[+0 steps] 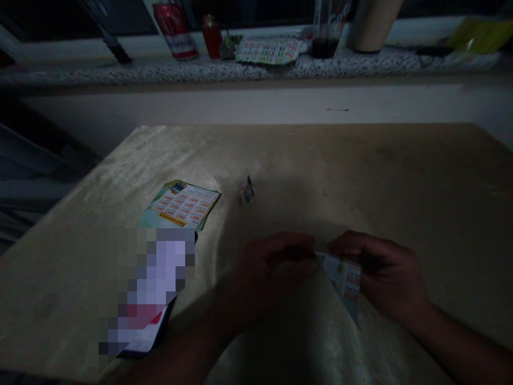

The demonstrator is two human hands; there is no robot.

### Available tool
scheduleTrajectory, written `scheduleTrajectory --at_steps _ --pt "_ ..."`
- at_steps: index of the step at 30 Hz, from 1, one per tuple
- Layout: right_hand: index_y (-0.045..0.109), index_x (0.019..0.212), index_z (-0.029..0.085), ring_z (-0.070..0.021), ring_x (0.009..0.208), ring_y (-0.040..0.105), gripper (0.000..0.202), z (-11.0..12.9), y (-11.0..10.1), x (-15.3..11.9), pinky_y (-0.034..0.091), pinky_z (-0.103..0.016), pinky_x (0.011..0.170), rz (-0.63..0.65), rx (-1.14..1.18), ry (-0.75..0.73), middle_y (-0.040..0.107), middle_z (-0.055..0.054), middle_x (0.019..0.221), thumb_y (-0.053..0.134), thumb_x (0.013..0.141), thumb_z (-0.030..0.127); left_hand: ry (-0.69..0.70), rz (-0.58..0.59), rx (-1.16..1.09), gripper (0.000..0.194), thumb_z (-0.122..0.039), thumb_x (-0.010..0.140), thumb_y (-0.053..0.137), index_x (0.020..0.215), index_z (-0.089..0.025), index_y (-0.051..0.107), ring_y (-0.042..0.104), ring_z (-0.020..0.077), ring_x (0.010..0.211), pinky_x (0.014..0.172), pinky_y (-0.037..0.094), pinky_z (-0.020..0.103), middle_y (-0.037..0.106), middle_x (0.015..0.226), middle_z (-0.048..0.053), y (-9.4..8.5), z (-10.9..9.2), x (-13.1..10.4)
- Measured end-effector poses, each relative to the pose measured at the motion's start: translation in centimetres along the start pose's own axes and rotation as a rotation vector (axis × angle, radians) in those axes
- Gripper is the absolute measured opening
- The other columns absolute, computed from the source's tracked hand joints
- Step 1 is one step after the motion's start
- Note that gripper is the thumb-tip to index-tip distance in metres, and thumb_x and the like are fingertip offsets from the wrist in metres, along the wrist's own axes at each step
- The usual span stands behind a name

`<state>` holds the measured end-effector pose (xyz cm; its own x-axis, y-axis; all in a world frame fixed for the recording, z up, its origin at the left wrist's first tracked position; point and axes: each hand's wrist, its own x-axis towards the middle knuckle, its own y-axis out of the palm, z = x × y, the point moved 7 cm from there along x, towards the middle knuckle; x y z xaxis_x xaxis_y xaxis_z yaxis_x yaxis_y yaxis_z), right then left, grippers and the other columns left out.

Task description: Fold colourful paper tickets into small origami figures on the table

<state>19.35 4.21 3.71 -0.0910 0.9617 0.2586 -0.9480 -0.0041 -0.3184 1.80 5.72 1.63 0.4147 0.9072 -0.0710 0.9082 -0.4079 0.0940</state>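
A small printed paper (347, 278), folded to a triangular shape with one point downward, is between my two hands above the table. My right hand (385, 272) is closed on its right side, thumb and fingers pinching the upper edge. At the upper left corner of the folded paper, the fingertips of my left hand (272, 262) are pinched together; the dim light blurs the exact contact. Farther back stands a small folded paper piece (247, 191). To the left lies a stack of printed calendar cards (186, 203), slightly fanned.
A phone (160, 299) with a lit, pixelated screen lies left of my left forearm. The table (380, 176) ends at a wall. Along the granite sill (132, 74) stand a red can (176, 29), a red bottle (211, 37), a glass (326, 32) and a beige cup (372, 24).
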Motion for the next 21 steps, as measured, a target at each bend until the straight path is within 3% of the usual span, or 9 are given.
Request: scheduleTrajectory --at_steps 6,12,21 --pt "0.075 0.088 0.025 -0.0168 0.073 0.076 0.026 -0.5 0.1 -0.2 0.06 -0.022 0.063 0.019 0.039 0.012 0.08 -0.001 0.086 0.083 0.068 0.011 -0.045 0.141 0.034 0.029 -0.023 0.075 0.086 0.104 -0.025 0.08 0.076 0.0204 0.089 0.079 0.062 0.029 0.08 0.097 0.003 1.1 -0.4 -0.3" --pt "0.073 0.1 0.024 -0.015 0.063 0.071 0.037 -0.6 0.6 -0.3 0.058 -0.022 0.057 0.048 0.041 0.051 0.075 0.001 0.074 0.08 0.067 0.009 -0.047 0.155 0.092 0.028 -0.019 0.073 0.087 0.099 -0.027 0.081 0.077 0.023 0.091 0.082 0.063 0.032 0.081 0.096 0.002 1.3 -0.8 -0.1" --pt "0.072 0.102 0.024 -0.0135 0.063 0.068 0.038 -0.8 1.5 -0.5 0.053 -0.02 0.055 0.156 0.067 0.129 0.071 0.002 0.075 0.084 0.067 0.012 -0.074 0.172 0.14 0.023 -0.016 0.074 0.086 0.095 -0.025 0.081 0.077 0.0214 0.089 0.078 0.06 0.028 0.081 0.094 0.0 1.8 -0.7 -0.2"
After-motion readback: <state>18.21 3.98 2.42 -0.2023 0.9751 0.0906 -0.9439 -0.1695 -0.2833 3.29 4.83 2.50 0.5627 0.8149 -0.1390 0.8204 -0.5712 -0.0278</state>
